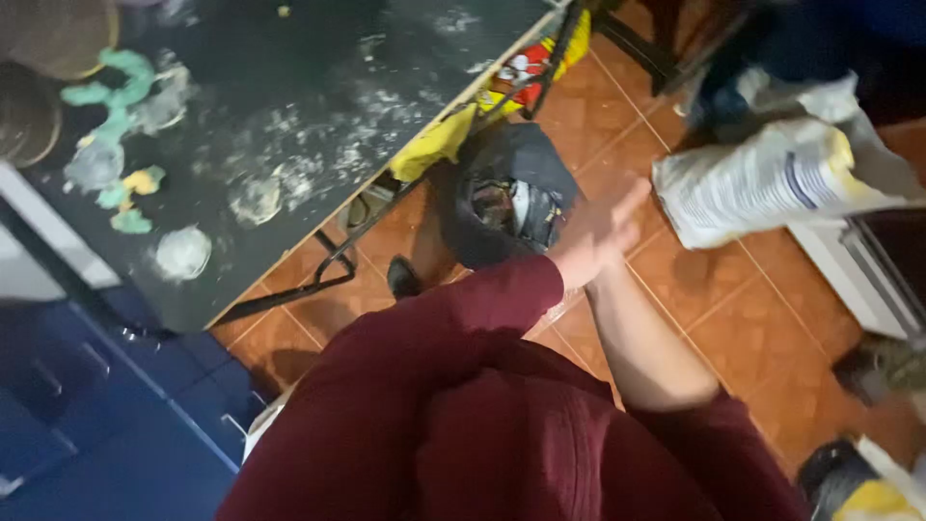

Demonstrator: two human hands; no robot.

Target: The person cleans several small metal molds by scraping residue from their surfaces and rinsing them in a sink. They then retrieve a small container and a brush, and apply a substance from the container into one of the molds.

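Head view: looking down, maroon sleeves.
R hand point(598, 236): fingers spread, released, holding nothing, above black bag point(511, 198) on tile floor point(752, 318).
L hand: hidden, can't tell.
Tabletop point(289, 87): black, floury, dough bits.
Sack point(772, 178): white, w/ yellow, to the right.

Maroon sleeve point(463, 318), orange tiled floor point(752, 318), black counter point(289, 106) dusted white, blue cabinet point(87, 425), and a seemingly white-and-yellow blurred bag point(772, 178).
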